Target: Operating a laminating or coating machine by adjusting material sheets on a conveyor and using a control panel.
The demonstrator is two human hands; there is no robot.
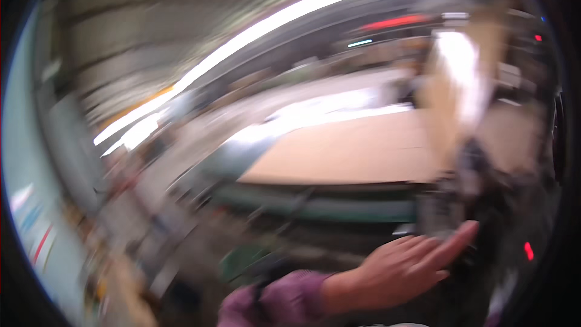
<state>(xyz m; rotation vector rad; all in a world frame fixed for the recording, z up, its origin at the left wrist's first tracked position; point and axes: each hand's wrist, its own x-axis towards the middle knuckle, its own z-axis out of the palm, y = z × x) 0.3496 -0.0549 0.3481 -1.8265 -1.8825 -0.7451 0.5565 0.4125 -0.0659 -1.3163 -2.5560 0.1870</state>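
Note:
My left hand [396, 269] reaches in from the lower edge in a purple sleeve [284, 297], its back toward me and its forefinger stretched out to the right. The other fingers look partly bent, and nothing shows in its grasp. Just past the fingertip is a dark, smeared shape that I cannot make out. Beyond the hand lies a large tan board [345, 148] on a green-edged table [327, 206]. A tall tan panel [445, 97] with a bright glare rises at its right end. My right hand does not show; a purplish patch at the lower right may be its sleeve.
Heavy motion blur covers the whole view. At the left stands a pale blue-green surface [30, 206] with coloured marks. Blurred clutter [127, 175] lies between it and the table. Long bright lamps [290, 21] run under a ribbed ceiling [151, 0].

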